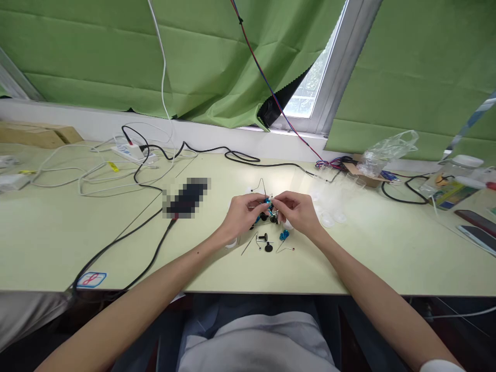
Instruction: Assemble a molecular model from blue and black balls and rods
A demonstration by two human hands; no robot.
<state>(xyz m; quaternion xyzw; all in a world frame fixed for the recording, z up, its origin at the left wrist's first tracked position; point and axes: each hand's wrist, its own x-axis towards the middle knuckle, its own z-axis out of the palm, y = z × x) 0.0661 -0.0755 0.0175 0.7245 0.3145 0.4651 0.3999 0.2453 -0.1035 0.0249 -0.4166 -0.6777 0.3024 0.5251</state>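
My left hand [242, 214] and my right hand [296, 211] meet at the middle of the pale green table [58, 232], fingers pinched together on a small blue part with thin wire [267, 201]. Just below the hands lie loose small pieces: black round parts [268, 247], another blue part [284, 235] and thin metal pins [250, 243]. What exactly sits between the fingertips is too small to make out.
A black device [188, 197] with a black cable lies left of the hands. White and black cables and a power strip [129, 151] spread over the back left. A cardboard box with a plastic bag [377, 160], a clear container [455, 178] and phones [478, 227] sit at the right.
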